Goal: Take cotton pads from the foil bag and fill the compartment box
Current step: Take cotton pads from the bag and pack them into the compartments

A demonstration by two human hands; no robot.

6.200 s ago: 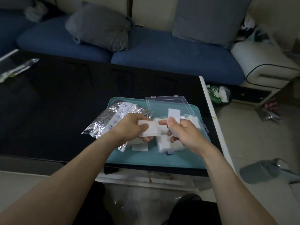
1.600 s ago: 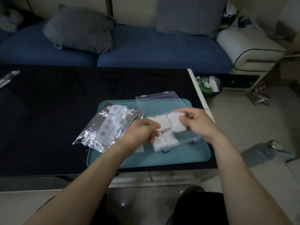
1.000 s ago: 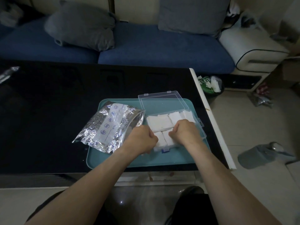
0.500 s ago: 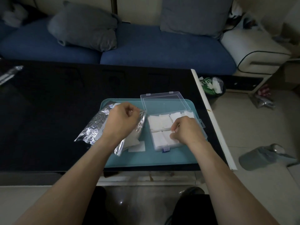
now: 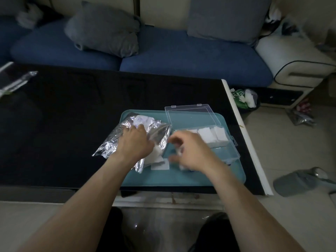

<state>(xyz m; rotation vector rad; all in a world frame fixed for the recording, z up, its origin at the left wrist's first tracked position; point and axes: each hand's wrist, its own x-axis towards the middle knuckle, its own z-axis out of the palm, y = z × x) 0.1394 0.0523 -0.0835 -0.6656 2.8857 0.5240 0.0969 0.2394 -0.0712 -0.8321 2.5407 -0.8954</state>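
Foil bag (image 5: 127, 140) is pressed flat on the teal tray (image 5: 200, 177) by the left hand (image 5: 135, 144) — fingers spread. Cotton pads (image 5: 211, 134) fill the clear compartment box's (image 5: 231, 151) far cells. The right hand (image 5: 192, 151) is blurred — its grip cannot be told.

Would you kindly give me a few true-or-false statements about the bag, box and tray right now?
1. The foil bag lies partly on the teal tray. True.
2. The box has its lid closed. False: the lid stands open.
3. The left hand rests on the bag. True.
4. The tray sits on the sofa. False: it sits on the black table.
5. A loose pad lies on the tray. True.
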